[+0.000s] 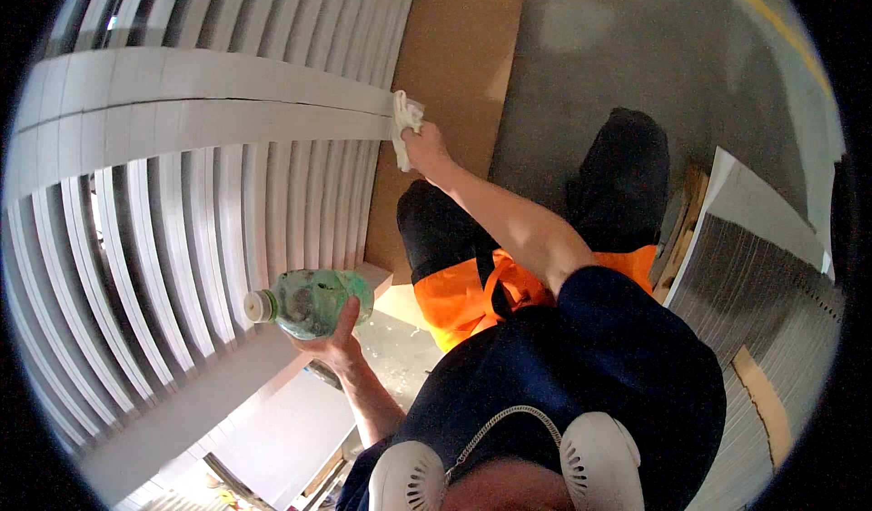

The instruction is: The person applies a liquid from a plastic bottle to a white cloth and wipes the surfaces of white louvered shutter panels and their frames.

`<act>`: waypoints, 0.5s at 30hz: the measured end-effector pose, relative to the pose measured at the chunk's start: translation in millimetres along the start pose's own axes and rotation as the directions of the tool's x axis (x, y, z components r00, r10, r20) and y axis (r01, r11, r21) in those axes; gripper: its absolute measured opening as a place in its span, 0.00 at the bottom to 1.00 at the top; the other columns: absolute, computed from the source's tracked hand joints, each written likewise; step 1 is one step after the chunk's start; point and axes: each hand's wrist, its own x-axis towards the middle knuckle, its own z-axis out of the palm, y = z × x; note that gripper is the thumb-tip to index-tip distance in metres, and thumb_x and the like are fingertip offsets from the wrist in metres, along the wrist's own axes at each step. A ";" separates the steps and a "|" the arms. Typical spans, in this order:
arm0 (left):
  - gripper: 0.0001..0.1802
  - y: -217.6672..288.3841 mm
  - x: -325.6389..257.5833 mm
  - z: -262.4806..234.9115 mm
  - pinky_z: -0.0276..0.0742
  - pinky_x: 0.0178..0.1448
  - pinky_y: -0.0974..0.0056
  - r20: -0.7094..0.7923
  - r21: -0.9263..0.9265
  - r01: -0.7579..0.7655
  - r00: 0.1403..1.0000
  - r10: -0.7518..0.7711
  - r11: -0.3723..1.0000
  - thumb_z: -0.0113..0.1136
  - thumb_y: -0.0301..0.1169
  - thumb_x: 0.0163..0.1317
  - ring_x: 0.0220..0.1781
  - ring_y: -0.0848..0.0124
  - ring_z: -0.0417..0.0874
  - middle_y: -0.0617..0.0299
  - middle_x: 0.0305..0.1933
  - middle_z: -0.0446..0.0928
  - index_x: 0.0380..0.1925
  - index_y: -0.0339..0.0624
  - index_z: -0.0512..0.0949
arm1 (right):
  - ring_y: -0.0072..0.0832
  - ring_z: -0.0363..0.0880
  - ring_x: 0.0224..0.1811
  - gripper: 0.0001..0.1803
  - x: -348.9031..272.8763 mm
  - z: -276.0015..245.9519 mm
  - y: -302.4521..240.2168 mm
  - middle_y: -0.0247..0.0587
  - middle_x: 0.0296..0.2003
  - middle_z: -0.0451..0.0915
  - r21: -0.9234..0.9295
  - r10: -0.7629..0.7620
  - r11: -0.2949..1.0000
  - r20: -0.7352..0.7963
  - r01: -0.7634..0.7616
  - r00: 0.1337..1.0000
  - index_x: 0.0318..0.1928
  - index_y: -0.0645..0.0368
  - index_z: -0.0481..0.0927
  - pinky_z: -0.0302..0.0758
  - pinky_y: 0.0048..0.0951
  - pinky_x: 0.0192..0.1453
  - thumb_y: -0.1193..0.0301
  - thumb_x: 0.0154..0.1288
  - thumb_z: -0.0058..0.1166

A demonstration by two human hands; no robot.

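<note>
My left hand [341,338] is wrapped round a green see-through plastic bottle [313,302], tilted on its side with its whitish cap [259,306] pointing left. In my right hand [427,152] a crumpled white cloth [403,116] is gripped, pressed against the end of a white slatted panel [227,111]. The cloth lies where the panel's middle rail meets its edge. What fills the bottle cannot be made out clearly, and part of my left hand is hidden behind it.
Brown cardboard [445,48] runs along the panel's edge on the grey floor [599,48]. To the right lean grey ridged sheets [745,284]. A white board [286,429] stands at the lower left. My knees are bent beside the panel.
</note>
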 end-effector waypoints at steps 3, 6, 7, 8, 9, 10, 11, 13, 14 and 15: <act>0.54 1.5 12.6 -2.9 0.75 0.59 0.53 0.024 0.163 -0.081 0.997 0.078 0.983 0.79 0.34 0.29 0.54 0.61 0.74 0.56 0.52 0.71 0.62 0.41 0.64 | 0.45 0.81 0.46 0.23 -24.5 -7.0 -27.4 0.54 0.49 0.77 0.461 0.003 0.883 0.175 -0.085 0.985 0.55 0.69 0.69 0.78 0.43 0.53 0.75 0.58 0.47; 0.50 -3.8 28.2 -7.0 0.74 0.58 0.54 0.095 0.325 -0.253 0.967 0.235 0.911 0.79 0.35 0.32 0.54 0.59 0.74 0.54 0.53 0.72 0.60 0.40 0.66 | 0.45 0.79 0.50 0.26 -74.2 -18.9 -60.3 0.54 0.50 0.76 0.640 -0.066 0.733 0.404 -0.230 0.913 0.57 0.68 0.67 0.76 0.45 0.56 0.76 0.56 0.47; 0.48 -3.5 34.5 -5.3 0.74 0.57 0.54 0.132 0.364 -0.328 0.945 0.300 0.872 0.79 0.35 0.33 0.54 0.58 0.75 0.52 0.53 0.73 0.59 0.39 0.67 | 0.45 0.79 0.51 0.27 -87.9 -23.4 -68.4 0.54 0.51 0.76 0.658 -0.091 0.702 0.464 -0.274 0.881 0.58 0.68 0.67 0.75 0.45 0.58 0.76 0.56 0.47; 0.46 -3.6 37.8 -2.4 0.73 0.57 0.54 0.176 0.402 -0.399 0.917 0.358 0.824 0.79 0.36 0.35 0.54 0.57 0.75 0.51 0.54 0.73 0.58 0.39 0.69 | 0.44 0.78 0.52 0.27 -98.1 -27.7 -71.9 0.54 0.51 0.76 0.644 -0.132 0.720 0.492 -0.258 0.860 0.59 0.68 0.66 0.74 0.45 0.59 0.76 0.56 0.46; 0.42 5.1 36.8 1.8 0.70 0.58 0.54 0.170 0.483 -0.379 0.925 0.340 0.790 0.77 0.34 0.37 0.52 0.58 0.77 0.51 0.51 0.76 0.56 0.38 0.71 | 0.44 0.78 0.53 0.28 -107.0 -31.2 -74.5 0.53 0.51 0.76 0.629 -0.170 0.738 0.521 -0.242 0.836 0.60 0.68 0.66 0.73 0.45 0.60 0.76 0.56 0.46; 0.41 10.4 40.8 3.0 0.68 0.58 0.54 0.224 0.529 -0.454 0.889 0.399 0.717 0.76 0.33 0.37 0.51 0.59 0.77 0.53 0.50 0.77 0.56 0.38 0.71 | 0.44 0.77 0.54 0.29 -115.8 -33.6 -76.9 0.53 0.52 0.75 0.620 -0.209 0.751 0.547 -0.225 0.811 0.60 0.67 0.65 0.72 0.45 0.62 0.75 0.56 0.45; 0.41 14.0 45.6 3.2 0.66 0.57 0.54 0.280 0.568 -0.524 0.848 0.450 0.634 0.76 0.33 0.37 0.50 0.60 0.78 0.54 0.48 0.78 0.56 0.39 0.71 | 0.44 0.77 0.54 0.28 -125.4 -34.1 -79.9 0.53 0.51 0.76 0.628 -0.225 0.746 0.550 -0.221 0.804 0.60 0.67 0.65 0.72 0.43 0.62 0.76 0.56 0.45; 0.39 20.2 51.5 6.2 0.64 0.57 0.55 0.353 0.615 -0.604 0.785 0.508 0.506 0.75 0.32 0.37 0.49 0.62 0.78 0.56 0.47 0.78 0.55 0.40 0.72 | 0.41 0.80 0.49 0.23 -137.5 -33.3 -77.8 0.50 0.47 0.79 0.644 -0.256 0.740 0.535 -0.193 0.805 0.55 0.68 0.70 0.75 0.40 0.57 0.75 0.57 0.46; 0.39 22.9 53.7 8.2 0.63 0.57 0.56 0.369 0.631 -0.620 0.769 0.522 0.467 0.74 0.32 0.38 0.48 0.63 0.79 0.57 0.46 0.79 0.55 0.41 0.72 | 0.40 0.81 0.47 0.21 -142.0 -33.3 -76.0 0.49 0.44 0.80 0.652 -0.272 0.737 0.527 -0.178 0.805 0.52 0.68 0.73 0.76 0.39 0.55 0.74 0.58 0.46; 0.38 25.1 55.5 9.8 0.62 0.57 0.57 0.385 0.644 -0.634 0.752 0.535 0.427 0.74 0.32 0.38 0.48 0.64 0.79 0.58 0.46 0.79 0.55 0.42 0.73 | 0.36 0.83 0.44 0.18 -141.2 -35.4 -67.3 0.47 0.41 0.82 0.630 -0.273 0.761 0.530 -0.158 0.803 0.48 0.68 0.76 0.77 0.35 0.51 0.73 0.59 0.48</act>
